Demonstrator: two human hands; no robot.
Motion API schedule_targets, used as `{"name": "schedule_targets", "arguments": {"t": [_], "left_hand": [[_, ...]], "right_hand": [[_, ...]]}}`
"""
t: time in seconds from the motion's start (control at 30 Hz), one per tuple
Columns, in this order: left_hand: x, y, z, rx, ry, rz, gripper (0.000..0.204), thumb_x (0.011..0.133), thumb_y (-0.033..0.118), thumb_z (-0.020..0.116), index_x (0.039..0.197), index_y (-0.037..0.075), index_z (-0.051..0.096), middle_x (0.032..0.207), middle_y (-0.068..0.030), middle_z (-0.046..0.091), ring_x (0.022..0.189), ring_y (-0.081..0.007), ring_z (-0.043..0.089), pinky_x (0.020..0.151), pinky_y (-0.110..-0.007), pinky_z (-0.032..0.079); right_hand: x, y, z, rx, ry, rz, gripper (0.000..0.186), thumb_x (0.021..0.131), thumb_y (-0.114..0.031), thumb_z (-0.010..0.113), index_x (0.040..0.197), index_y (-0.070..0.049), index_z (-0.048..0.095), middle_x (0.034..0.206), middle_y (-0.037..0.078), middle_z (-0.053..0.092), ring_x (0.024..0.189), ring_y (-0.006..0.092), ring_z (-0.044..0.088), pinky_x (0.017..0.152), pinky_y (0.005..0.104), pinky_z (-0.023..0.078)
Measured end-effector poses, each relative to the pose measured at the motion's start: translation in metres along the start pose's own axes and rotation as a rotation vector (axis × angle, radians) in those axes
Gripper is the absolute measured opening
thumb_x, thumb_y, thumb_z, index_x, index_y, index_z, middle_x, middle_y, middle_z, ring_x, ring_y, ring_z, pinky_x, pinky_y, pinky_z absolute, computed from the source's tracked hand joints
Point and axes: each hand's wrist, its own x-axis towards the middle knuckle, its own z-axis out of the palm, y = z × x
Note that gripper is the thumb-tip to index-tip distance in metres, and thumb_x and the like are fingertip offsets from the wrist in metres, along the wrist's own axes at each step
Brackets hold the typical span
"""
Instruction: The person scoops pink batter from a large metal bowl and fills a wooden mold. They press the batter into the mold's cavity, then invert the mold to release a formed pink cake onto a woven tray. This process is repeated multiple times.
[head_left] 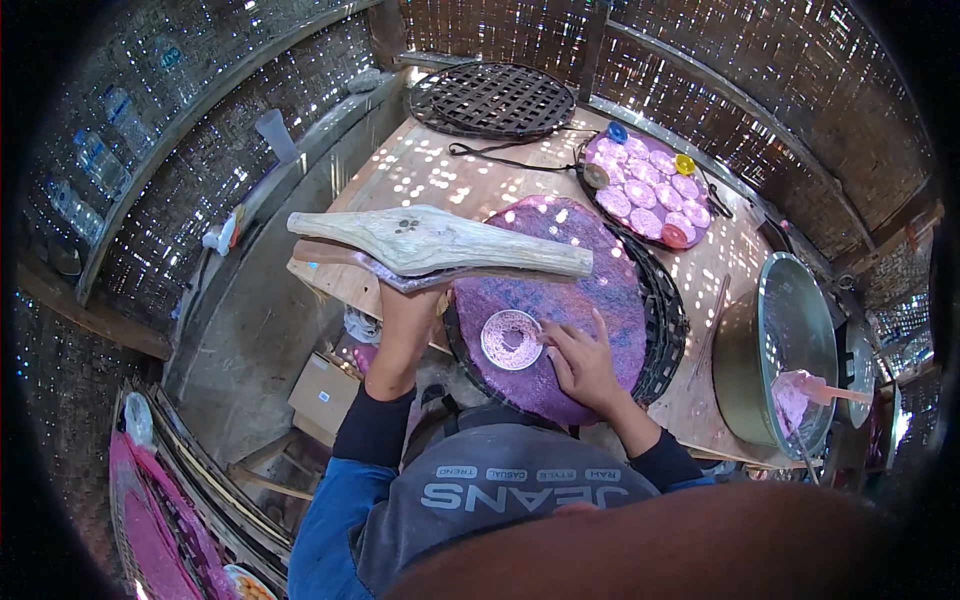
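Note:
My left hand [412,303] is closed under a long pale wooden press [440,240] with a handle at each end, held up above the table. The press hides most of its fingers. A round purple cloth [610,300] lies over a woven tray below. On the cloth's near part sits a white ring [487,355] with pink, noodle-like strands [510,355] inside it, bare in the middle. My right hand [585,365] rests beside it, thumb and forefinger at the ring's right edge, the other fingers lifted apart.
Farther right, a second purple-covered tray [655,232] carries several pink rounds and coloured rings. A large metal basin [745,350] holds pink dough and a spatula [820,390]. A lattice tray [490,98] lies at the back. A cardboard box [325,395] stands below left.

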Motion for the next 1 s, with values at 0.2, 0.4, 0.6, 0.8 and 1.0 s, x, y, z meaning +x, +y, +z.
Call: {"name": "schedule_targets", "arguments": {"t": [0.2,0.4,0.6,0.8,1.0], "left_hand": [[-0.004,0.010,0.011,-0.010,0.037,0.037,0.015,0.074,0.002,0.063,0.088,0.004,0.058,0.076,0.0001,0.057,0.066,-0.0095,0.052,0.060,-0.024,0.042],[-0.006,0.006,0.006,0.038,0.034,0.058,0.017,0.074,0.002,0.064,0.090,0.004,0.058,0.079,0.0002,0.057,0.068,-0.0092,0.052,0.060,-0.024,0.042],[-0.008,0.008,0.008,-0.031,0.028,0.033,0.018,0.074,0.002,0.064,0.091,0.003,0.058,0.079,-0.0008,0.058,0.068,-0.0096,0.052,0.059,-0.024,0.041],[-0.011,0.009,0.007,-0.039,0.045,0.012,0.017,0.073,0.000,0.063,0.089,0.003,0.058,0.077,-0.0010,0.057,0.067,-0.0101,0.052,0.059,-0.024,0.041],[-0.011,0.017,0.001,-0.016,0.027,-0.066,0.030,0.068,-0.009,0.060,0.096,-0.001,0.057,0.089,-0.0043,0.060,0.077,-0.0132,0.057,0.067,-0.025,0.047]], "right_hand": [[0.003,-0.001,0.002,-0.039,0.038,0.025,0.048,0.079,-0.007,0.056,0.125,-0.012,0.047,0.096,0.006,0.063,0.095,0.0208,0.058,0.101,0.0536,0.024],[0.005,-0.002,0.008,-0.081,0.054,0.000,0.049,0.077,-0.010,0.060,0.124,-0.013,0.048,0.086,0.005,0.063,0.088,0.0186,0.059,0.095,0.0501,0.030],[0.020,-0.006,0.007,-0.122,0.072,0.003,0.043,0.077,-0.015,0.062,0.119,-0.014,0.054,0.082,0.001,0.064,0.082,0.0165,0.058,0.092,0.0445,0.032],[0.023,-0.003,0.009,-0.169,0.011,-0.012,0.041,0.078,-0.019,0.061,0.118,-0.016,0.055,0.082,0.000,0.064,0.086,0.0166,0.056,0.093,0.0446,0.029],[0.022,-0.006,0.000,-0.157,-0.015,-0.044,0.048,0.073,-0.010,0.059,0.121,-0.016,0.053,0.080,0.003,0.063,0.087,0.0198,0.056,0.093,0.0473,0.028]]}}
